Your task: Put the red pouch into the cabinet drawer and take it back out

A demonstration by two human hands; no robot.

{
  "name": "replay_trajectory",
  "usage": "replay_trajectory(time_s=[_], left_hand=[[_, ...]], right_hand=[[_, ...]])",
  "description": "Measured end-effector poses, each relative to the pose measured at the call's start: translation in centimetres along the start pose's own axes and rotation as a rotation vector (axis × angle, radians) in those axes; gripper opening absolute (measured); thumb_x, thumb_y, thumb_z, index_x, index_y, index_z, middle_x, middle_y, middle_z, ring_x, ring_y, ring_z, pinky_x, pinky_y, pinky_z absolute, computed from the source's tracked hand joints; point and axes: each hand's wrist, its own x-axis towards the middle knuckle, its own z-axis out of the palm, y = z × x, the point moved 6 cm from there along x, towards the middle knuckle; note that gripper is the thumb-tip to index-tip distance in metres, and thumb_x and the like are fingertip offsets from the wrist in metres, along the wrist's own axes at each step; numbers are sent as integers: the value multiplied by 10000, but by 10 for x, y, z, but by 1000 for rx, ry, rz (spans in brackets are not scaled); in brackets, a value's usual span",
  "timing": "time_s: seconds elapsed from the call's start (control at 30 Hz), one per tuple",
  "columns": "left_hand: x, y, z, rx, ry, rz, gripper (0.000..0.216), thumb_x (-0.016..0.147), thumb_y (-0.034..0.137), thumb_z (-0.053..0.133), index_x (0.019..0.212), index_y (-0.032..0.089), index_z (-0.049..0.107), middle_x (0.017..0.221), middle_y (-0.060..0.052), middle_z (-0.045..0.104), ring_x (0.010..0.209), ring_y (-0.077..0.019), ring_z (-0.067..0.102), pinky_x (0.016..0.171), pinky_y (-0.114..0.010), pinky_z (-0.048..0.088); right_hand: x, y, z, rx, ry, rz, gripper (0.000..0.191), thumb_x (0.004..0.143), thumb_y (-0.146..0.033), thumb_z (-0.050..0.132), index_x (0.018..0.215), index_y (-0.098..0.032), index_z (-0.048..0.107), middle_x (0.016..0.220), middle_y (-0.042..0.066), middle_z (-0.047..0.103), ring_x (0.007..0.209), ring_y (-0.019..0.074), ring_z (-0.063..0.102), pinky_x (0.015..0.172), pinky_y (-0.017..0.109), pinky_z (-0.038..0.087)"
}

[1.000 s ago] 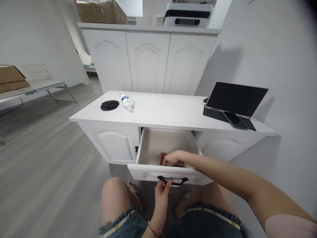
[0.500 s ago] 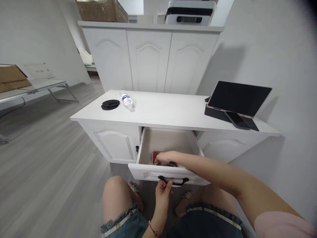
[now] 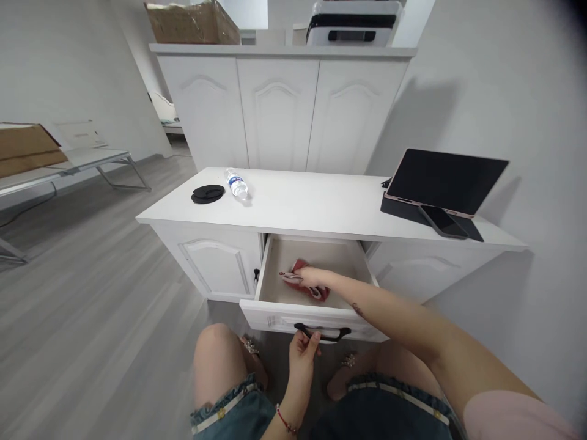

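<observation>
Pulled out from the white cabinet, a drawer (image 3: 274, 267) has my right hand (image 3: 312, 277) reaching into it. That hand is closed on a folded red and pale cloth (image 3: 321, 294), raised a little off the drawer's floor as far as I can judge. Its fingertips are partly hidden by the cloth. Below the drawer front, my left hand (image 3: 302, 349) pinches the black drawer handle (image 3: 330, 336) near its left end, thumb on top.
On the white cabinet top (image 3: 302, 201) lie a clear plastic bottle (image 3: 237, 185) and a black round object (image 3: 208, 194). To the right a tablet (image 3: 447, 180) leans upright, with a phone (image 3: 443, 221) before it. My knees flank the drawer.
My right hand has come up and away from the drawer front with the red cloth, which now shows more fully. My left hand stays on the handle.
</observation>
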Motion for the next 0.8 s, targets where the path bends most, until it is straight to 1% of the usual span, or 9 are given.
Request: replay_trajectory(time_s=[0.13,0.23,0.37,0.47,0.57,0.63,0.7,0.8], left_hand=[[-1,4,1,15,-11,11,552,543,633,756,500,214,399,468,52,444,491,-106,431,555,-263,349],[-1,5,0,42,-10,22,542,562,629,748,494,212,409,465,43,459,503,-112,437,572,-266,352],[3,3,-3,59,-6,20,570,525,656,749,475,221,384,448,48,440,485,-110,426,569,-269,333],[5,3,-4,75,-5,15,570,516,665,746,471,221,392,446,46,445,484,-109,410,561,-269,313],[6,6,-2,98,0,24,534,557,645,736,487,214,428,461,38,468,504,-112,402,573,-270,309],[7,8,0,95,-5,34,511,593,620,730,503,212,437,488,35,482,522,-115,412,583,-269,315],[9,11,3,95,-17,49,492,625,596,724,515,210,438,507,33,488,537,-118,423,591,-269,320],[15,15,7,108,-27,62,482,639,581,723,515,208,443,503,31,487,543,-121,428,600,-270,328]], right_hand=[[-8,11,-13,46,95,107,418,824,-148,489,1238,-107,526,1076,147,685,888,233,645,669,262,428],[-20,19,-27,96,173,194,379,853,-156,444,1219,-80,510,1099,186,670,920,249,650,677,268,435],[-44,32,-46,174,277,234,308,891,-203,382,1150,-112,521,1168,175,643,1001,239,628,739,254,444],[-70,45,-54,302,398,214,302,890,-279,416,1141,-143,516,1209,148,628,1048,245,605,815,268,447],[-105,57,-58,491,609,168,337,880,-338,442,1159,-164,520,1215,118,627,1086,257,583,888,307,443],[-136,62,-59,611,784,159,381,883,-384,435,1191,-173,513,1168,105,645,1049,259,598,885,340,457],[-173,66,-57,743,983,181,436,880,-462,433,1211,-189,510,1114,92,659,986,256,621,859,370,479],[-239,64,-50,846,1326,214,494,861,-526,474,1250,-222,487,1156,88,633,1016,273,612,850,415,493]])
